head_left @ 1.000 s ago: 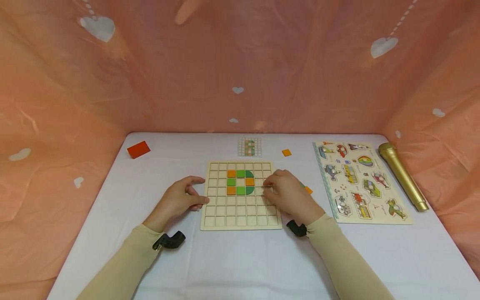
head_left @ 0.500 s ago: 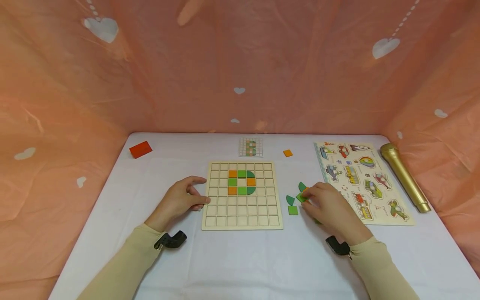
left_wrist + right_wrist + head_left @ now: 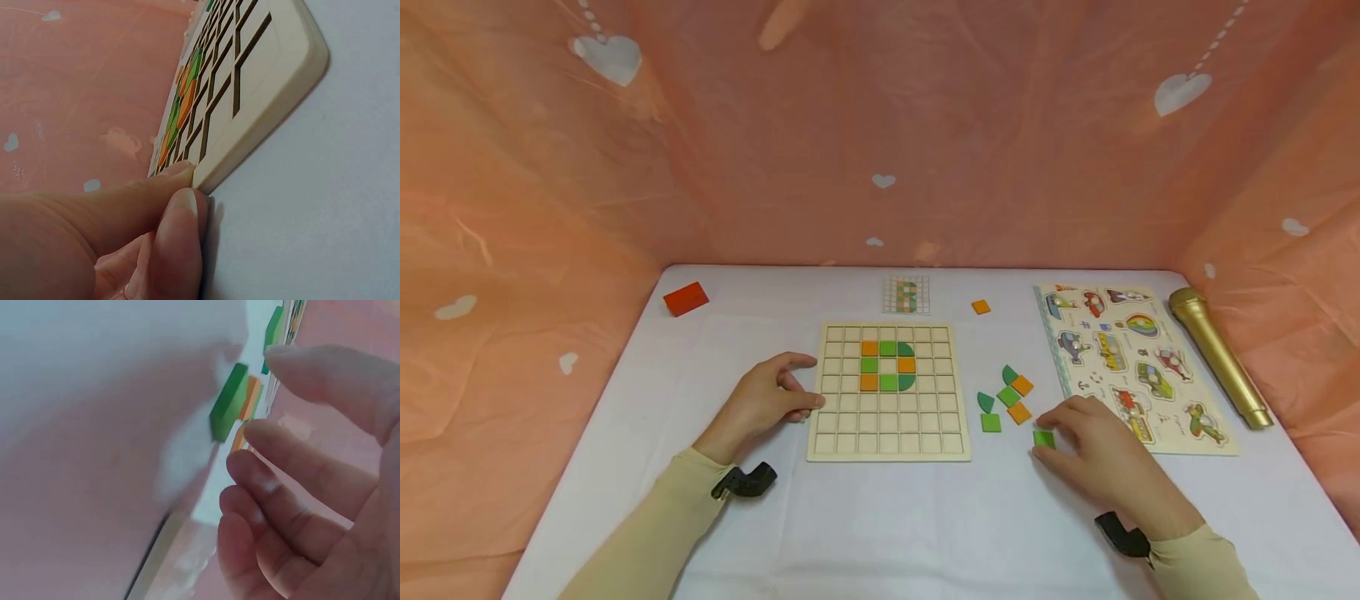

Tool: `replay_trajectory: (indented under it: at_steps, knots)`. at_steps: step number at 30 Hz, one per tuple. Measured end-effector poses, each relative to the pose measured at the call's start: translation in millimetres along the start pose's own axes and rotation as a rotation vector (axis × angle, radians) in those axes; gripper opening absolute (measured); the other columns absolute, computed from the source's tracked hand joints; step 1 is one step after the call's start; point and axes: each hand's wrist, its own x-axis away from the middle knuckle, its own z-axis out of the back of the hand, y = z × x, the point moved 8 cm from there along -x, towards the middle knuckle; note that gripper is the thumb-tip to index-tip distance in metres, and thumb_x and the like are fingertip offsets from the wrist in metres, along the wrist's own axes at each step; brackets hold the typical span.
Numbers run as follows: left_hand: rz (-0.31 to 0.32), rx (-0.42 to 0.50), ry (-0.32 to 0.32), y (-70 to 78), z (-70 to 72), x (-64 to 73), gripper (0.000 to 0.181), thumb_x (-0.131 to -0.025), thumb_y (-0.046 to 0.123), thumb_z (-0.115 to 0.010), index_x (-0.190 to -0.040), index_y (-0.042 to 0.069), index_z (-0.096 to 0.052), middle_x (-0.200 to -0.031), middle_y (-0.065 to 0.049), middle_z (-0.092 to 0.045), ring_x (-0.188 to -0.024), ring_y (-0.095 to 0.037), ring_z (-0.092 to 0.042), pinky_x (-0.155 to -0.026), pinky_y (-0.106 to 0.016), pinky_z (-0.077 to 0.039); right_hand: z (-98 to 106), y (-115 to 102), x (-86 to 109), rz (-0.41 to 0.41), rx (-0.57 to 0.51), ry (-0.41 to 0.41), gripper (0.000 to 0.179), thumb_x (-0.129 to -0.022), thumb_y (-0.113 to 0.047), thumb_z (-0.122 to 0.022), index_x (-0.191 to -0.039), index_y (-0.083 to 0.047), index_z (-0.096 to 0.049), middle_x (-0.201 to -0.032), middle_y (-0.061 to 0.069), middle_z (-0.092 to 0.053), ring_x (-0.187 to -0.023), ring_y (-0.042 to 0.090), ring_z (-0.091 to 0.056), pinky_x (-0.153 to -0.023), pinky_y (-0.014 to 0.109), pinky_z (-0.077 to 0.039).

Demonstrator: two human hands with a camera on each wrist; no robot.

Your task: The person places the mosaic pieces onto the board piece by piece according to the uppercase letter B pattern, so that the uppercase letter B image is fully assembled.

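A wooden grid board (image 3: pixel 889 427) lies mid-table with green and orange tiles (image 3: pixel 887 348) set in a ring in its upper cells. At its left edge is my left hand (image 3: pixel 765 393); in the left wrist view the thumb (image 3: pixel 147 195) rests on the board's rim with a fingertip (image 3: pixel 184 215) just below. My right hand (image 3: pixel 1093 437) is over the table right of the board, thumb and index finger parted around a green square tile (image 3: pixel 1043 439). In the right wrist view that tile (image 3: pixel 229 403) lies beyond the parted fingertips, clear of them.
Several loose tiles (image 3: pixel 1008 397) lie right of the board, and one orange tile (image 3: pixel 981 307) lies farther back. A pattern card (image 3: pixel 907 295) is behind the board. A picture puzzle (image 3: pixel 1138 367) and gold microphone (image 3: pixel 1221 360) occupy the right. A red block (image 3: pixel 686 299) sits back left.
My right hand has moved from the board's right side, past the loose tiles, to the green square tile nearer the front. My left hand has stayed at the board's left edge.
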Motion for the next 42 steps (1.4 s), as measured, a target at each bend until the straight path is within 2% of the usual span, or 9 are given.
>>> replay_trajectory:
  at_steps: [8,16,21,24,29,36,42]
  knots:
    - [-0.001,0.002,0.0,0.6,1.6,2.6,0.072,-0.088,0.019,-0.092,-0.152,0.013,-0.057,-0.094,-0.01,-0.068,-0.071,-0.016,-0.069,-0.07,-0.026,-0.059,0.5,4.2,5.4,0.035,0.028,0.017,0.026,-0.083,-0.021,-0.092,-0.107,-0.019,-0.081,-0.103,-0.006,-0.067,-0.09,0.01,-0.055,-0.078,0.034,-0.053]
    - [0.005,0.008,0.005,0.3,2.2,2.7,0.072,-0.089,0.018,-0.092,-0.152,0.013,-0.057,-0.094,-0.01,-0.068,-0.071,-0.016,-0.069,-0.069,-0.026,-0.059,0.5,3.5,3.3,0.042,0.012,0.036,0.021,-0.085,-0.019,-0.091,-0.103,-0.02,-0.08,-0.105,-0.006,-0.071,-0.093,0.011,-0.06,-0.081,0.037,-0.055]
    - [0.003,0.013,0.005,-0.5,1.7,1.4,0.071,-0.088,0.018,-0.092,-0.151,0.014,-0.058,-0.094,-0.011,-0.068,-0.071,-0.017,-0.07,-0.07,-0.026,-0.059,3.1,-4.0,-0.8,0.059,0.028,0.053,0.02,-0.086,-0.02,-0.09,-0.103,-0.02,-0.08,-0.105,-0.006,-0.071,-0.099,0.017,-0.064,-0.087,0.045,-0.057]
    - [0.002,0.018,-0.001,-0.1,0.7,0.9,0.071,-0.089,0.017,-0.091,-0.151,0.014,-0.058,-0.094,-0.011,-0.068,-0.071,-0.016,-0.07,-0.071,-0.026,-0.059,4.3,-15.0,-6.3,0.111,0.026,0.074,0.019,-0.086,-0.019,-0.09,-0.102,-0.018,-0.08,-0.103,-0.005,-0.071,-0.102,0.02,-0.067,-0.09,0.048,-0.058]
    - [0.001,0.023,-0.006,0.4,-1.1,0.7,0.071,-0.089,0.017,-0.09,-0.152,0.013,-0.057,-0.094,-0.011,-0.069,-0.071,-0.015,-0.07,-0.071,-0.026,-0.06,0.9,-37.3,-23.3,0.18,0.012,0.076,0.017,-0.087,-0.017,-0.089,-0.101,-0.016,-0.079,-0.099,-0.004,-0.069,-0.099,0.017,-0.065,-0.088,0.044,-0.058]
    - [0.0,0.016,-0.01,1.2,-1.7,0.6,0.072,-0.089,0.018,-0.091,-0.152,0.013,-0.057,-0.094,-0.011,-0.069,-0.071,-0.015,-0.07,-0.07,-0.025,-0.059,-17.0,-72.6,-59.3,0.182,-0.02,0.01,0.017,-0.091,-0.025,-0.086,-0.103,-0.014,-0.08,-0.103,-0.003,-0.071,-0.097,0.013,-0.058,-0.084,0.036,-0.056]
    - [-0.005,0.005,-0.013,2.6,-2.2,0.4,0.072,-0.089,0.018,-0.091,-0.152,0.012,-0.057,-0.093,-0.011,-0.07,-0.07,-0.015,-0.07,-0.07,-0.026,-0.059,-37.2,-118.2,-89.3,0.265,-0.051,-0.054,0.019,-0.093,-0.027,-0.083,-0.105,-0.012,-0.08,-0.106,-0.002,-0.071,-0.107,0.018,-0.063,-0.093,0.038,-0.059]
